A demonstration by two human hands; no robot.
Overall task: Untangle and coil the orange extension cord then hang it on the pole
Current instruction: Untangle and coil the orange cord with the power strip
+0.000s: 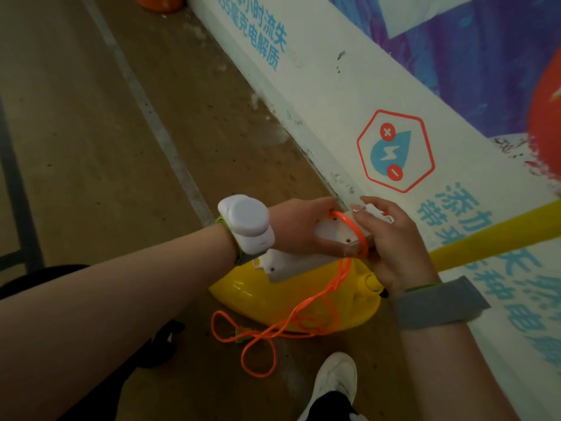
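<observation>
A thin orange extension cord [303,317] hangs from a white power strip [340,237] and falls in tangled loops over a yellow base [267,296] to the floor. One loop of the cord wraps round the strip. My left hand [300,226] grips the strip from the left side. My right hand [391,241] holds its right end, fingers curled over the top. A yellow pole [491,235] slants up to the right behind my right hand.
A white wall [334,86] with blue lettering and a hexagon sign runs along the right. The brown floor [91,132] carries a grey painted line. My white shoe [337,381] stands below the cord. Something black [161,338] lies at lower left.
</observation>
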